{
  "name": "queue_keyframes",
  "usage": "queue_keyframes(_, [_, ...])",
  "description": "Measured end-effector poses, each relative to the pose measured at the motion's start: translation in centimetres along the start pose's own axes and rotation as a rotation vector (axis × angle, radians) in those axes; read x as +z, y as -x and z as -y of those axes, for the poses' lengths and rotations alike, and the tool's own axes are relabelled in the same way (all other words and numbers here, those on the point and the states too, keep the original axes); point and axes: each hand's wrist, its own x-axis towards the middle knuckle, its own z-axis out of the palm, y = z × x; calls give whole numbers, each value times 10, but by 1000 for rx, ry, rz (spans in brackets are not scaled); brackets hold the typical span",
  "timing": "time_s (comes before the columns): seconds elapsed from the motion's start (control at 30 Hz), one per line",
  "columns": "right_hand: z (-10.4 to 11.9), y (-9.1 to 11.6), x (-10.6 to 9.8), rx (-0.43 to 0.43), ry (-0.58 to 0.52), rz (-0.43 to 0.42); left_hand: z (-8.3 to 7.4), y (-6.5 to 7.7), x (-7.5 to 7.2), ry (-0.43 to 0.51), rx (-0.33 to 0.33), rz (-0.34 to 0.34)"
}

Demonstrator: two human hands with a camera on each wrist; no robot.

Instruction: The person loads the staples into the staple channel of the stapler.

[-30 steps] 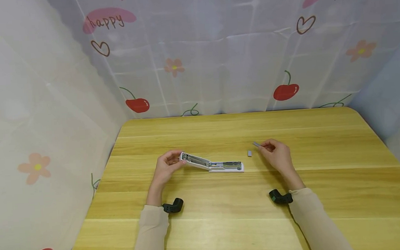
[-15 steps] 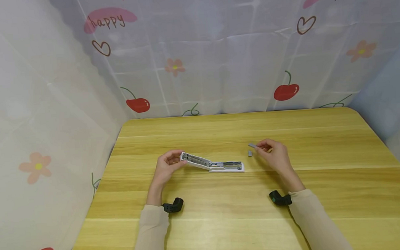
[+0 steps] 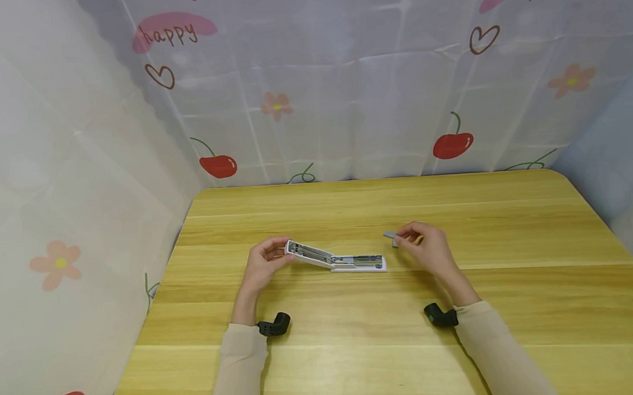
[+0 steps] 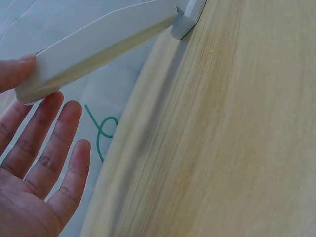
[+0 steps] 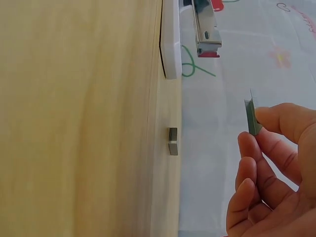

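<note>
Our left hand [image 3: 263, 267] pinches the raised half of the white stapler [image 3: 358, 268], opened on the table [image 3: 359, 358], while our right hand [image 3: 433, 249], pinching a staple strip [image 3: 389, 235], has just shifted leftward, so we judge that strip nearer the stapler, though still apart.

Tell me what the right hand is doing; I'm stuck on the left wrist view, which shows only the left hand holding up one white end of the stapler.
Observer: The right hand is pinching a strip of staples, held up off the table.
Operator: Nothing but wood and curtain past my fingers here. Are any other staples lying out?
Observer: Yes, a short loose piece of staples lies on the table near the free end of the stapler's base, apart from the strip in the hand.
</note>
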Motion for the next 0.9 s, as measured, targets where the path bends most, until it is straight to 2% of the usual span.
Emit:
queue_keyframes(0.37, [11, 3, 9, -41, 7, 65, -1, 1, 0, 7, 8, -1])
queue_keyframes(0.6, [21, 5, 16, -112, 19, 102, -1, 1, 1, 9, 9, 0])
queue_keyframes(0.9, [25, 8, 22, -114, 15, 136, 1, 0, 0, 2, 12, -1])
